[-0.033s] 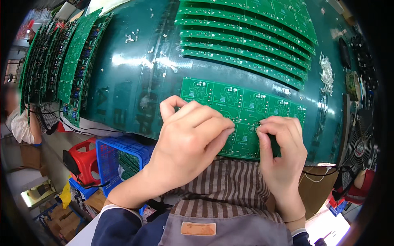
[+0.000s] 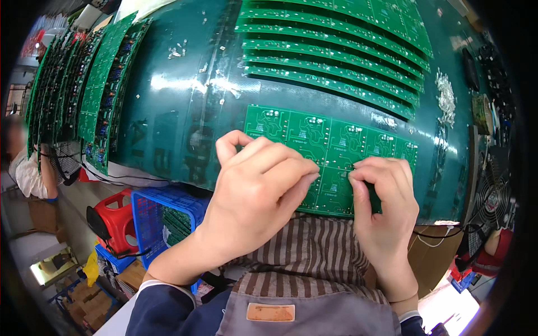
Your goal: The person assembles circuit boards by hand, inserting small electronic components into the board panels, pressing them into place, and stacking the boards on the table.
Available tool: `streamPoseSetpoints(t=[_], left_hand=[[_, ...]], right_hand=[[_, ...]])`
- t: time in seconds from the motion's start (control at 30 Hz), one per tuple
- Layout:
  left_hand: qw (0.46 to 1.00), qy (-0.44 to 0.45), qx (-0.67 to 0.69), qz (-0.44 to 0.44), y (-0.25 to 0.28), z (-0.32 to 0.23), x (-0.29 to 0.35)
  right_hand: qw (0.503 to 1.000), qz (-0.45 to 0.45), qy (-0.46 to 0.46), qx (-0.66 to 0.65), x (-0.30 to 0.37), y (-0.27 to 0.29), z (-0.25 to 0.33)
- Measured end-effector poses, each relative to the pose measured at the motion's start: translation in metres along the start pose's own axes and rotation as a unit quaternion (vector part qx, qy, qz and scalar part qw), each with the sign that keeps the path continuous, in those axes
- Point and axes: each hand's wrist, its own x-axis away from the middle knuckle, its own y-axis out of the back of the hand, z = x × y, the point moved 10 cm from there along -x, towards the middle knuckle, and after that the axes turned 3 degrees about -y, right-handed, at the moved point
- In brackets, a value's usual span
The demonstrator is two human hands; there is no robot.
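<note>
A green printed circuit board panel [image 2: 311, 137] lies flat at the near edge of the bench, its face dotted with small solder points and pale outlines. My left hand [image 2: 252, 187] is over its left and middle part, thumb and forefinger pinched together just above the board. On the right part of the panel, my right hand [image 2: 389, 196] also has its thumb and fingertips drawn together close to the surface. Whatever either pinch holds is too small or too hidden to make out. Both hands cover parts of the panel's lower half.
Overlapping green circuit boards [image 2: 336, 81] are fanned out behind the panel. Populated boards [image 2: 103, 84] stand upright at the left. Tiny metal parts [image 2: 445, 98] lie heaped at the right, others [image 2: 177, 49] scattered. Below left are a blue basket [image 2: 143, 221] and red stool [image 2: 115, 213]; another person [image 2: 31, 173] sits beyond.
</note>
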Motion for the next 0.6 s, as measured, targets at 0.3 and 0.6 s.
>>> streamPoseSetpoints(t=[0.3,0.6], left_hand=[[0.999,0.031,-0.007,-0.010,-0.007,-0.001,-0.007],[0.999,0.019,-0.051,-0.001,-0.010,-0.007,-0.009]], right_hand=[[0.999,-0.028,-0.007,-0.039,0.000,0.008,-0.013],[0.995,-0.094,-0.010,-0.008,0.002,0.054,-0.046]])
